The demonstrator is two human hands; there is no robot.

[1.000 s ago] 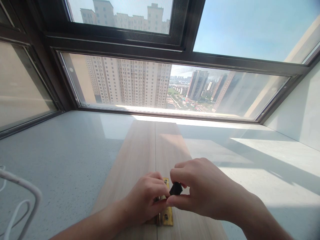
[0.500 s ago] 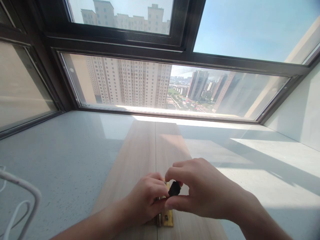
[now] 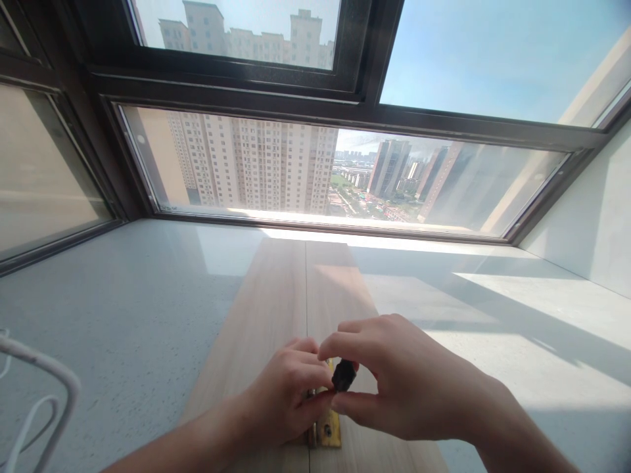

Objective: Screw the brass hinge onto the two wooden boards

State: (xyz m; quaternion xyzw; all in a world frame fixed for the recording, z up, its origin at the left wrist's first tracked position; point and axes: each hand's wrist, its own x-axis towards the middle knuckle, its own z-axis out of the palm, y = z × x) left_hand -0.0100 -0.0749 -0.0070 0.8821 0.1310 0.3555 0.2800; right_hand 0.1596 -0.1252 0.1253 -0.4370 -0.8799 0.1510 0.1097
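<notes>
A screwdriver (image 3: 344, 375), seen nearly end-on from above, shows a black handle end with a little red beside it. My right hand (image 3: 411, 378) is closed around that handle with thumb and fingers. My left hand (image 3: 290, 384) is pinched just below and left of the handle, its fingertips touching or very near the tool; what lies between them is hidden. Under both hands is a brass hinge (image 3: 334, 435), its knuckle along the seam of two pale wooden boards (image 3: 276, 295). A hole or screw head shows at its near right corner. The screwdriver's tip is out of sight.
The boards lie on a speckled white sill (image 3: 148, 315) that runs to a dark-framed window (image 3: 236, 98). A white bent tube or cable (image 3: 59, 374) stands at the left edge. A white wall (image 3: 591, 223) bounds the right side.
My right fingers have shifted slightly around the screwdriver handle, index finger a little left and thumb a little right. The left hand, hinge and boards look almost unchanged.
</notes>
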